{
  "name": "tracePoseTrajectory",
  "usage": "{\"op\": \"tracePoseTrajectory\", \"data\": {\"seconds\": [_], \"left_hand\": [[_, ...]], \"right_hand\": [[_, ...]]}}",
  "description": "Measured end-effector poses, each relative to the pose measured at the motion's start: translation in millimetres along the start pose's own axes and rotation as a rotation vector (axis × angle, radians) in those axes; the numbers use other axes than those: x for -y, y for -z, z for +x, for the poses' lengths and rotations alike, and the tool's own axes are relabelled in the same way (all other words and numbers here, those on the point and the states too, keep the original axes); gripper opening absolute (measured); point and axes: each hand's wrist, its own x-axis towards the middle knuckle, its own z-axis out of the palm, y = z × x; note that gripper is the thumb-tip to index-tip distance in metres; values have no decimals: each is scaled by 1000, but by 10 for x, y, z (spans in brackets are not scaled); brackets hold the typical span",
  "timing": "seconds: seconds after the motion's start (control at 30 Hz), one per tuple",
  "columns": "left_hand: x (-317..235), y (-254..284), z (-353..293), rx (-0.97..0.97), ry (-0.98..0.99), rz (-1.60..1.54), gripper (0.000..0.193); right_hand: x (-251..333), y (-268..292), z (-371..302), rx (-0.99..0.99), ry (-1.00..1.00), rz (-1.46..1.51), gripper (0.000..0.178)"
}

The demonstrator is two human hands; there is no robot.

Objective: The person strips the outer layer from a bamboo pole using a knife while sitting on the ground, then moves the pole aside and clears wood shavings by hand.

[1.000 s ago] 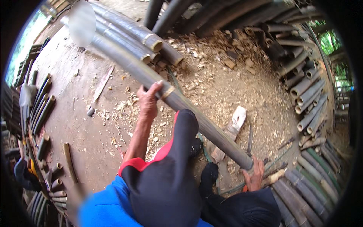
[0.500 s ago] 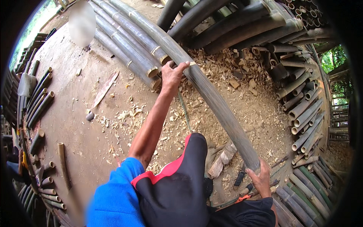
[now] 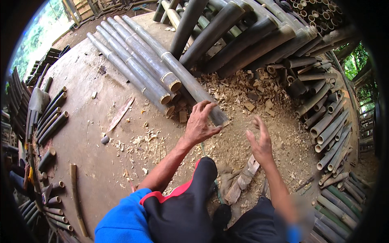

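Head view: the long bamboo pole (image 3: 184, 75) lies slantwise on the ground, its far end to the left and its near cut end in the middle of the scene, on the right side of a row of other bamboo poles (image 3: 135, 58). At that near end is the left hand (image 3: 200, 122), fingers curved over the pole's left edge and thumb spread apart toward the cut end; whether they grip it or merely touch it, I cannot tell. To the right, the right hand (image 3: 261, 141) is well open and empty, fingers and thumb raised, apart from the pole's end. Nearer lies a rough wood block (image 3: 242, 180), among pale shavings (image 3: 283, 150).
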Motion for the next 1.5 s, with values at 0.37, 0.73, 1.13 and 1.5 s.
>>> {"op": "tracePoseTrajectory", "data": {"seconds": [0.37, 0.73, 1.13, 1.5], "left_hand": [[140, -946, 465, -49, -496, 503, 51], [-253, -1929, -20, -15, -297, 340, 56], [-2266, -4034, -2567, 1047, 88, 44, 36], [-2739, -4846, -2888, 1000, 71, 143, 33]], "right_hand": [[-2328, 349, -1878, -58, -547, 76, 49], [-2649, 229, -2830, 79, -849, 23, 72], [-3994, 1408, -3595, -163, -491, 116, 118], [-5092, 2371, -3804, 39, -619, -88, 115]]}}
